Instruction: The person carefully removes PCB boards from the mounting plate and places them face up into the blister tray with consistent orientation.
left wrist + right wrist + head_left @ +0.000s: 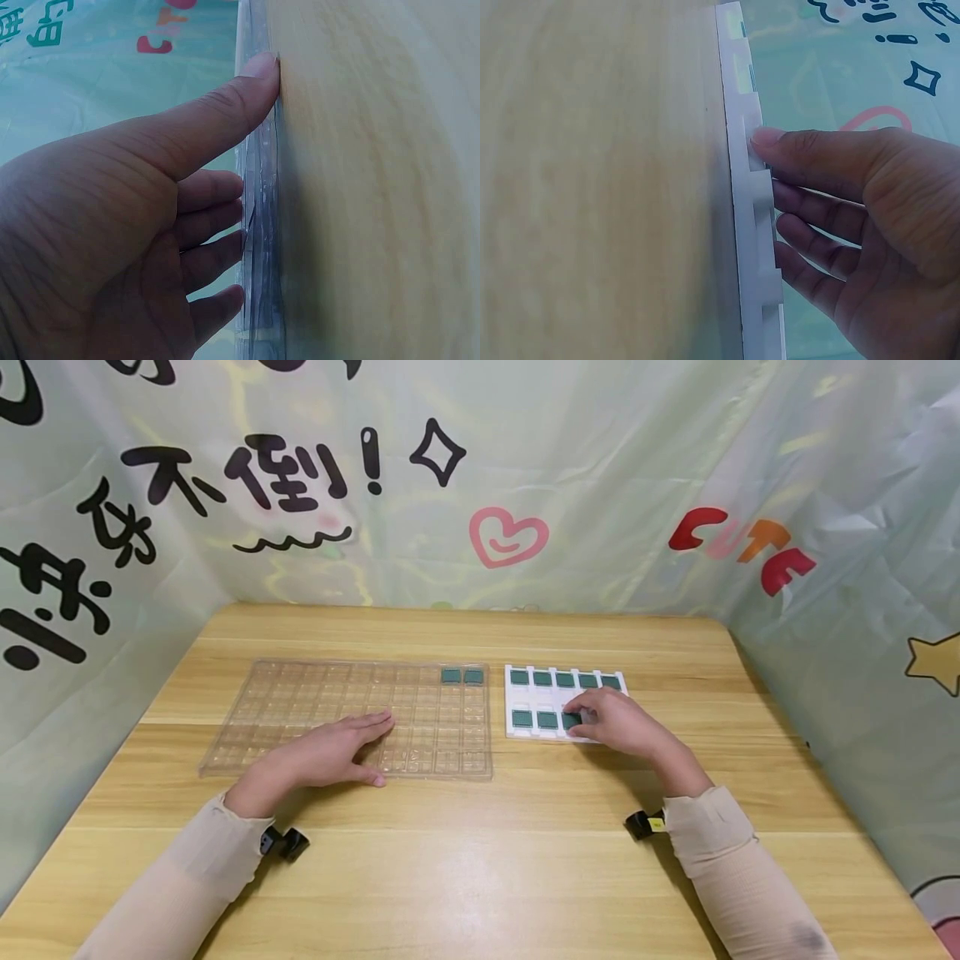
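A clear plastic tray (pixel 315 685) with a grid of pockets lies on the left. Two green chips (pixel 451 676) sit in its far right corner. My left hand (pixel 326 753) rests on this tray, fingers extended across the pockets and thumb at the near edge. To the right is a white tray (pixel 528 700) with several green chips (pixel 542 678) in two rows. My right hand (pixel 618 720) reaches over its near row. Thumb and index finger pinch a green chip (pixel 571 720) at its slot; the hand covers the slots further right. In the right wrist view, the thumb (pixel 769 138) dips into a notch of the white wall.
Both trays lie side by side, a narrow gap between them, on a wooden table (pixel 480 860). Printed fabric curtains (pixel 600 460) hang behind the table and along both sides. A small black camera (pixel 283 843) is strapped at each wrist.
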Motion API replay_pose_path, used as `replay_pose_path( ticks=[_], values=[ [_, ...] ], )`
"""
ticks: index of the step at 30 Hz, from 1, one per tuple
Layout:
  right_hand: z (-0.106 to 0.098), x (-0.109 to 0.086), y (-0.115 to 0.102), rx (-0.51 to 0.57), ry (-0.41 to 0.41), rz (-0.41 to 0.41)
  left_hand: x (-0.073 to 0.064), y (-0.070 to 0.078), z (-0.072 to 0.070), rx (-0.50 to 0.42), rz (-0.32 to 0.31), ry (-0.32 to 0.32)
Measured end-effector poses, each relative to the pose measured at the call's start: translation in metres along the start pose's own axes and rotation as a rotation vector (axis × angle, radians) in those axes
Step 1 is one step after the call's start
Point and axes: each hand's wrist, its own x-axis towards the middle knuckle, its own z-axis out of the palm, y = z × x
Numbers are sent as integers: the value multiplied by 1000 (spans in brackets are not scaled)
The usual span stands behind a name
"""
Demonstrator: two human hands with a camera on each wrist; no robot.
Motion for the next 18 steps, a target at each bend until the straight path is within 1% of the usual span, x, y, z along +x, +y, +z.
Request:
replay_pose_path(
  ticks=[9,16,18],
  values=[
    [-2,0,-3,5,-10,23,0,-1,0,-5,-5,-3],
    [-6,-4,-4,47,9,76,0,0,0,-6,-6,-2],
    [-7,-4,-4,51,10,71,0,0,0,-5,-6,0]
  ],
)
